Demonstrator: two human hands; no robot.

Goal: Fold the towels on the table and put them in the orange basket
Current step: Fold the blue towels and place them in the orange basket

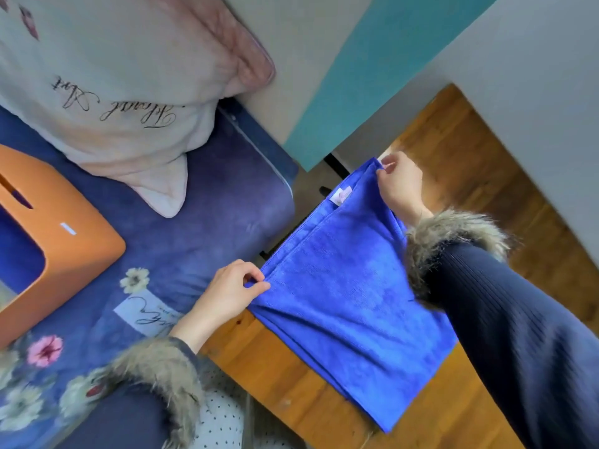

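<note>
A home bedroom: floral blue bedding (pixel 181 222), script-printed pillow (pixel 129 85), wooden floor (pixel 470 163).

My left hand (pixel 227 294) is extended forward at lower centre, back of the hand up, wrist straight. Its thumb and index finger are pinched together on a fold of blue towel (pixel 340 286) at the fingertips. My right hand (pixel 400 186) is raised farther out, well apart from the left, wrist bent, fingers closed on the towel's far corner. Both forearms wear dark ribbed sleeves with fur cuffs, the right (pixel 453 241) and the left (pixel 158 374).
</note>
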